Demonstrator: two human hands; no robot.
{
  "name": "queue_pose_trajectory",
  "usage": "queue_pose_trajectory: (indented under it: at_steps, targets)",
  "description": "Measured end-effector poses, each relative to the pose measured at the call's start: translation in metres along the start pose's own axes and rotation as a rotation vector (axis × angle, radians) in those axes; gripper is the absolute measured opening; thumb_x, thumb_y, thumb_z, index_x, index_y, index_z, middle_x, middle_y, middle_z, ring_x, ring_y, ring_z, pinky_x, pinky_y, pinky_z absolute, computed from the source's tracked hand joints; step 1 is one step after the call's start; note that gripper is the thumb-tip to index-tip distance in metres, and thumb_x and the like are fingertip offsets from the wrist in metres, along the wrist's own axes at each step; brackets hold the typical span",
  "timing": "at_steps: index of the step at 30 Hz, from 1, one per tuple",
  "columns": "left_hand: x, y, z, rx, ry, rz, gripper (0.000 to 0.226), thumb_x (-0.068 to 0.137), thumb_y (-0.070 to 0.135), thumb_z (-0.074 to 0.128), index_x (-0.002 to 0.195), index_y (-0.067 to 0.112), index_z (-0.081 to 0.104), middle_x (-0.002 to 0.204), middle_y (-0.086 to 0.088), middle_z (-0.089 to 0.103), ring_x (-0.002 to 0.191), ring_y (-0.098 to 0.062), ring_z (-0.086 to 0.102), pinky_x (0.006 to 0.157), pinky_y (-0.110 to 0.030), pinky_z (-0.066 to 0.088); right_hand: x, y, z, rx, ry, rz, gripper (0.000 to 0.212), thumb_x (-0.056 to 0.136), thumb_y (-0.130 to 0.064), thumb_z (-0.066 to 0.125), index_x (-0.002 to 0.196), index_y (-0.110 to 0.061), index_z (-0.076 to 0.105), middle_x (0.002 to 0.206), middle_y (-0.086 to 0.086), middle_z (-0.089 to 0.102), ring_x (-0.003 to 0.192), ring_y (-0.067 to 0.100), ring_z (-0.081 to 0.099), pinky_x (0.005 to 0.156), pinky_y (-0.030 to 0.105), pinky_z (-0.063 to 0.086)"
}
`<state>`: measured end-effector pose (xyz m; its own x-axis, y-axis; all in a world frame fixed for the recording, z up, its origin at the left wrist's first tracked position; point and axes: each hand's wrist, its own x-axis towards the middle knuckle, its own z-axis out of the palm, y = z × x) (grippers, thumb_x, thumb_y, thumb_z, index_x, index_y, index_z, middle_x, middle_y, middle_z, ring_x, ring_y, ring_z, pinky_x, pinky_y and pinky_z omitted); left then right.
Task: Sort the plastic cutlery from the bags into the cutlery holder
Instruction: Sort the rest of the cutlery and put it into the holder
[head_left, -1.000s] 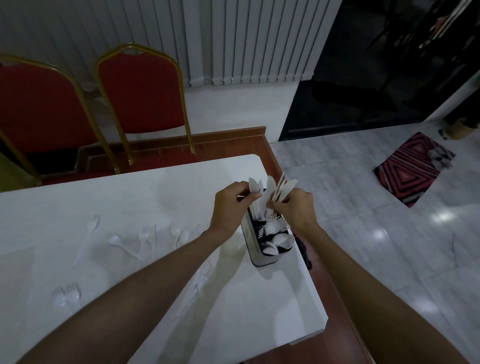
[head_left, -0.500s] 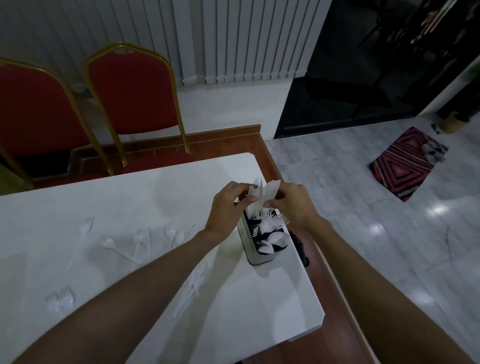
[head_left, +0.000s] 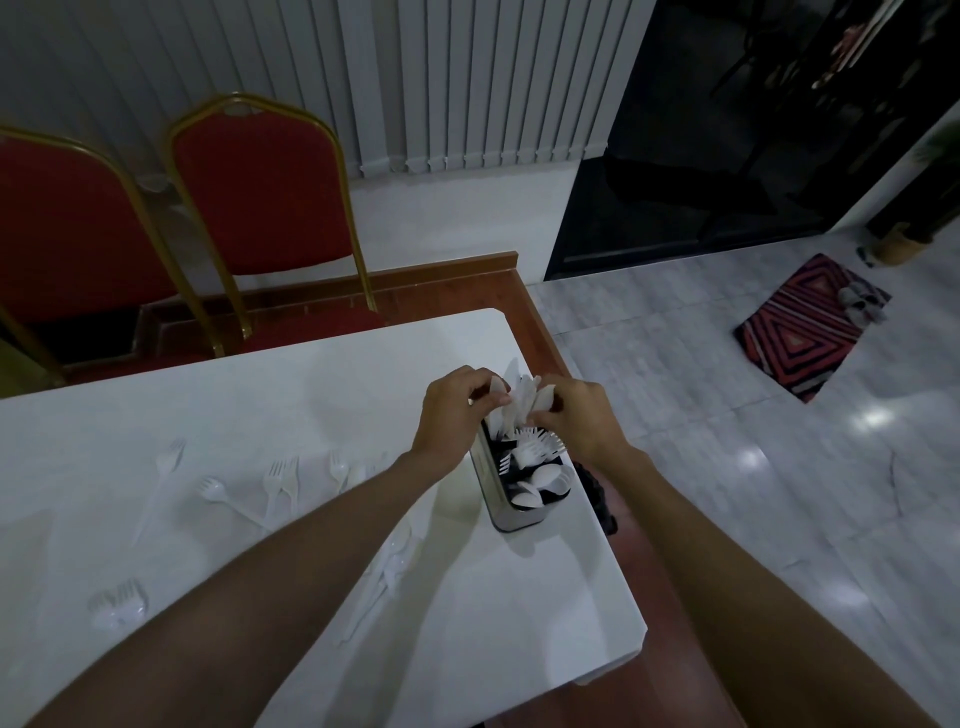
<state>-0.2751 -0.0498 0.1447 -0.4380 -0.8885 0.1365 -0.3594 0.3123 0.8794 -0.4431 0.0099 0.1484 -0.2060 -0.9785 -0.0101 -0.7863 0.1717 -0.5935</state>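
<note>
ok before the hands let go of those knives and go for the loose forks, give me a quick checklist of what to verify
1. Knives seated in the far compartment of the cutlery holder: cannot tell, the left hand and right hand cover their lower ends.
2. Holder upright on the table: ok.
3. Holder clear of the table's right edge: not ok, it stands close to it.
4. Forks and spoons in separate compartments: ok, forks in the middle, spoons nearest.
5. Loose forks left to sort on the table: ok, several lie left of the holder.
6. Path to them clear: ok.
</note>
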Motion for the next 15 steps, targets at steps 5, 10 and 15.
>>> queue_pose_trajectory:
  at_steps: [5, 10, 15]
  targets:
    - [-0.0015, 0.0000, -0.0068, -0.051, 0.054, 0.039, 0.006, 0.077, 0.012, 0.074, 0.083, 0.009, 0.073, 0.083, 0.001, 0.068, 0.075, -0.009, 0.061, 0.071, -0.027, 0.052, -0.0012, -0.0021, -0.0062, 0.080, 0.058, 0.027, 0.044, 0.065, -0.022, 0.088, 0.094, -0.013, 0.056, 0.076, -0.007, 0.062, 0.064, 0.002, 0.059, 0.059, 0.017, 0.050]
    - [-0.0068, -0.0018, -0.0002, 0.085, -0.019, 0.046, 0.011, 0.079, 0.013, 0.073, 0.085, 0.004, 0.069, 0.079, -0.010, 0.063, 0.073, -0.024, 0.059, 0.070, -0.040, 0.050, -0.0042, -0.0008, 0.0001, 0.080, 0.058, 0.014, 0.029, 0.076, -0.009, 0.079, 0.095, -0.009, 0.057, 0.080, -0.003, 0.065, 0.070, 0.010, 0.063, 0.068, 0.025, 0.056]
    - [-0.0085, -0.0069, -0.0027, 0.088, -0.061, 0.028, 0.036, 0.081, 0.002, 0.068, 0.114, 0.013, 0.060, 0.105, -0.005, 0.065, 0.089, -0.015, 0.062, 0.081, -0.025, 0.054, -0.0070, 0.0014, 0.0013, 0.116, 0.090, 0.055, 0.038, 0.075, -0.009, 0.079, 0.102, -0.016, 0.053, 0.084, -0.005, 0.062, 0.072, 0.006, 0.061, 0.066, 0.019, 0.053]
